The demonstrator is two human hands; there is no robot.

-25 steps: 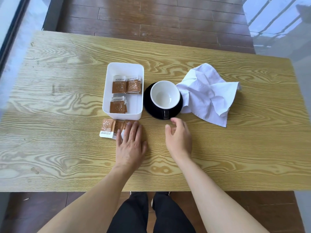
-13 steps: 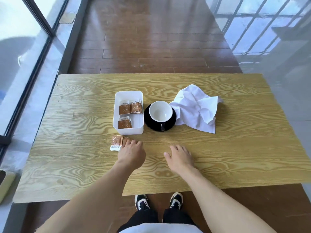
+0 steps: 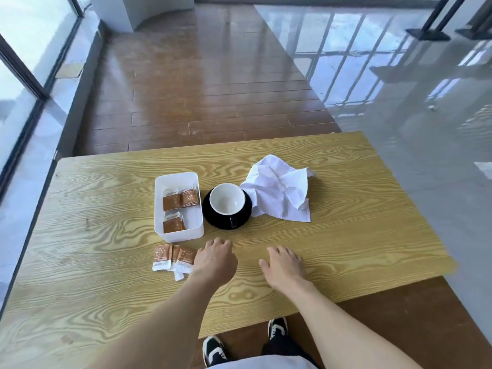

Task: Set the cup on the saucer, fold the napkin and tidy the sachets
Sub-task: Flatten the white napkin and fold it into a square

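Already the white-lined cup with the black outside sits upright on the round black saucer, its dark handle pointing toward the person, near the middle of the pale wood-grain table. Just right of the saucer lies the white cloth napkin — crumpled, unfolded, its near-left edge touching or overlapping the saucer's rim. On the saucer's left stands a white rectangular plastic tray, close beside it, holding brown-and-white sachets in two small groups: one at the far end, one nearer the person.

More brown-and-white loose sachets lie on the bare table just in front of the tray, fanned and overlapping, one white corner poking out below the rest.

Both hands rest low over the table's near part, palms down. Left hand has its fingers curled under in a loose fist, its thumb side touching or just beside the right edge of the loose sachets; whether it grips one cannot be told. Right hand lies flat and empty, fingers spread a little — apart from everything, in front of the saucer and napkin.

Below the table edge, two black-and-white shoes show on the brown plank floor.
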